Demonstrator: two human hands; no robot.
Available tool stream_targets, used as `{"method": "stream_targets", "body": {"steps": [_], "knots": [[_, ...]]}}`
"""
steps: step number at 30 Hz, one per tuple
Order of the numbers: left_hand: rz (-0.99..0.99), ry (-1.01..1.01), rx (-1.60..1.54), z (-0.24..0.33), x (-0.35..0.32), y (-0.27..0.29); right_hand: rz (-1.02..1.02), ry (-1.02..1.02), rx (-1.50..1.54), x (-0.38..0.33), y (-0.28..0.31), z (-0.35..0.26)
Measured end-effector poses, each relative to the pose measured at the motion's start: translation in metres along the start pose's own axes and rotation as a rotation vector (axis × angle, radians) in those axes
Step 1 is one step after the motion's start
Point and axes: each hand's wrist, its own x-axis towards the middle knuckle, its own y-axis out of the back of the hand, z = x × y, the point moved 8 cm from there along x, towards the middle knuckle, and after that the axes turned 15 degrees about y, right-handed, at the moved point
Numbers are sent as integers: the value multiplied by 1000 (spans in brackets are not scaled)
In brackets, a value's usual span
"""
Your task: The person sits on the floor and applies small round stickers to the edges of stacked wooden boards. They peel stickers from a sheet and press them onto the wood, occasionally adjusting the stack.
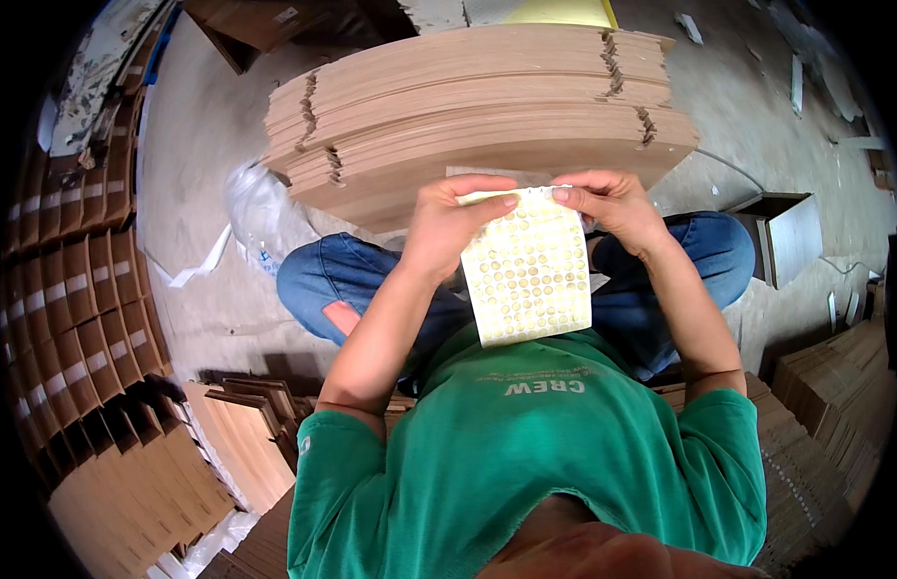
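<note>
A pale sheet of round stickers (pixel 527 275), set in rows of small yellowish dots, hangs upright in front of my chest. My left hand (pixel 458 214) pinches its upper left corner between thumb and fingers. At the upper right corner, my right hand (pixel 612 205) holds the same edge, thumb on the near side. The sheet's lower edge rests by my green shirt, over my crossed legs in blue jeans. Just beyond both hands stands a stack of flat brown boards (pixel 477 101) with jagged notches along their edges.
A clear plastic bag (pixel 260 207) lies on the floor left of the stack. Brown compartment racks (pixel 82 318) line the far left. A box with a metallic-looking side (pixel 794 236) sits by my right knee. More stacked boards (pixel 834 386) stand at right; wooden panels (pixel 238 434) lean at lower left.
</note>
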Motion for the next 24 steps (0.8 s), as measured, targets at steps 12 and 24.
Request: {"method": "stream_targets", "body": {"steps": [12,24], "knots": [[90,-44,205,9,-7,9,-401,804,-902,10,-62,-82],[72,-4,-30,-12,9,30,-335,915,-1176,-12,-92,-73]]}}
